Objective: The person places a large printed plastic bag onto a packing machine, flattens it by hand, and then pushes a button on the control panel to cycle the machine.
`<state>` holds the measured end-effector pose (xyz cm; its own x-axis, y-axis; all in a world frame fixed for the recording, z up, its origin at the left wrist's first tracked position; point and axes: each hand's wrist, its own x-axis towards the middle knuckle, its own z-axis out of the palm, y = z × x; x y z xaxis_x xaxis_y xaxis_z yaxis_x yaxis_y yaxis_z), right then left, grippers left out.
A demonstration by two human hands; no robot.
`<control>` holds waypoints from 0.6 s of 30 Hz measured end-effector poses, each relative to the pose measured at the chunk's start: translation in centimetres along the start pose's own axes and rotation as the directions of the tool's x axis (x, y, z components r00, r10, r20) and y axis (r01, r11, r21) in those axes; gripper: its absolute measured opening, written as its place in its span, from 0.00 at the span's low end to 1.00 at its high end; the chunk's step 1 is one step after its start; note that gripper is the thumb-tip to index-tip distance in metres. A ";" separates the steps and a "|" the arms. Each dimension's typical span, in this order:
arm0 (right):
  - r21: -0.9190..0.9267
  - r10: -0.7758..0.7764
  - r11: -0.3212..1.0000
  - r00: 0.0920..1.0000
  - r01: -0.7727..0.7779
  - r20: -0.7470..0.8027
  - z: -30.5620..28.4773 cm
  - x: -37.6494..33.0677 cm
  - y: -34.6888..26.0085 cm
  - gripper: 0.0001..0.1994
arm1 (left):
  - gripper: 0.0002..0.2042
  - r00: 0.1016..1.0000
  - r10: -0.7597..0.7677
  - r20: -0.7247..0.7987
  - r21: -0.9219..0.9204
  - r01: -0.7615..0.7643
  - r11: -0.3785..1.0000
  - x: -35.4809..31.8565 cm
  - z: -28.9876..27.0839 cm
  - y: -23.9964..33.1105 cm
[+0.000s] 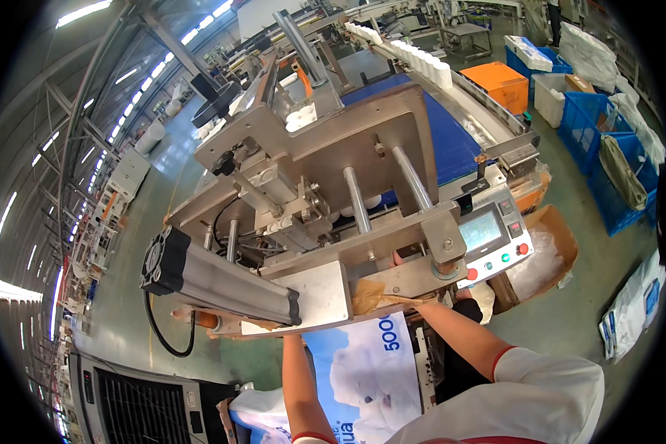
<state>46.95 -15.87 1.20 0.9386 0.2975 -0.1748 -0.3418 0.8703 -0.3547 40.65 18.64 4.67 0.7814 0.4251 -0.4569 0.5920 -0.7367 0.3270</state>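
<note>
Grip. The fingers of both hands are hidden beneath the machine's steel plates, so whether either hand is closed on anything cannot be told. The right hand [424,299] reaches under the lower right plate, where a crumpled flap of brown paper [373,294] sticks out; only its wrist and forearm show, and it appears to touch or pinch that paper. The left hand [292,333] goes up under the square steel plate [319,294] and vanishes at the plate's lower edge.

The work. Just below both forearms lies a large blue-and-white printed plastic bag [370,370], spread flat beneath the machine's mouth — its upper edge runs under the plates, toward the hidden hands.

Surroundings. Above the hands stands the bagging head: a grey pneumatic cylinder [214,281] to the left, two polished guide rods [356,200] in the middle, a control panel [492,237] with screen and coloured buttons to the right. Behind it, white paper rolls [421,59] line a conveyor beside a blue belt [444,137]. Right of the panel sits an open cardboard box [543,255].

Step, as judged. The bag's mouth seems to be in the course of being fitted at the machine's outlet, with brown paper being cleared or held aside. The next move would call for both hands working by feel — evenly, clear of the cylinder's stroke.
</note>
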 end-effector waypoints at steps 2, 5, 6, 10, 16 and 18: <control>-0.013 0.055 0.998 0.994 -0.056 -0.090 0.5 0.8 -0.5 0.19 | 0.17 1.000 -0.004 0.000 0.007 0.004 1.000 0.5 0.1 0.0; 0.013 0.113 0.994 0.983 -0.113 -0.143 1.5 1.0 -1.3 0.19 | 0.17 1.000 -0.013 -0.013 0.015 0.013 1.000 0.7 -0.2 0.0; 0.042 0.095 0.995 0.995 -0.094 -0.033 1.2 0.6 -1.6 0.20 | 0.17 1.000 -0.014 -0.016 0.021 0.015 1.000 0.6 -0.2 0.1; -0.022 0.018 1.000 0.999 -0.017 0.041 0.9 0.9 -1.1 0.19 | 0.17 0.999 -0.017 -0.032 0.029 0.018 0.999 0.4 0.0 0.4; -0.128 0.083 0.987 0.993 -0.094 -0.085 3.0 1.0 -1.5 0.22 | 0.17 0.999 -0.028 -0.042 0.052 0.031 0.998 0.6 -0.7 -0.7; -0.083 0.015 0.996 1.000 -0.013 0.024 2.6 0.5 -1.5 0.23 | 0.17 0.998 -0.031 -0.058 0.068 0.035 0.997 0.9 -1.3 -0.4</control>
<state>48.02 -15.97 4.04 0.9342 0.3197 -0.1581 -0.3566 0.8306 -0.4277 41.32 19.98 5.20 0.7729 0.4775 -0.4179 0.6040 -0.7555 0.2540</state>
